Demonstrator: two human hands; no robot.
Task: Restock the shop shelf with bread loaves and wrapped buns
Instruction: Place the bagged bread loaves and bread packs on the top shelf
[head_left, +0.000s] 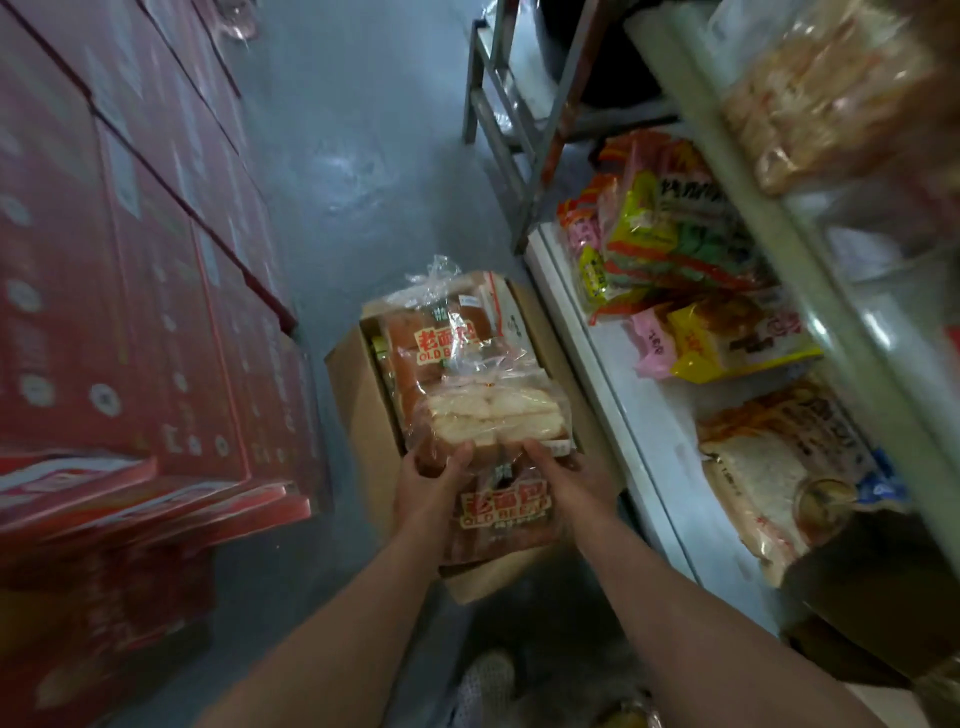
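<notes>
With both the left hand (434, 475) and right hand (558, 467) gripping the near bagged loaf (493, 415) above the carton (358, 395), lift it level, gently, toward the right shelf (654, 410).

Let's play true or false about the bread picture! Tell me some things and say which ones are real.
1. Both hands grip one bagged loaf. True; left hand, right hand.
2. The cardboard box stands on the shelf. False: it stands on the floor.
3. Red cartons are stacked at the left. True.
4. The white shelf at the right holds only bottles. False: it holds bagged bread and snack packs.
</notes>
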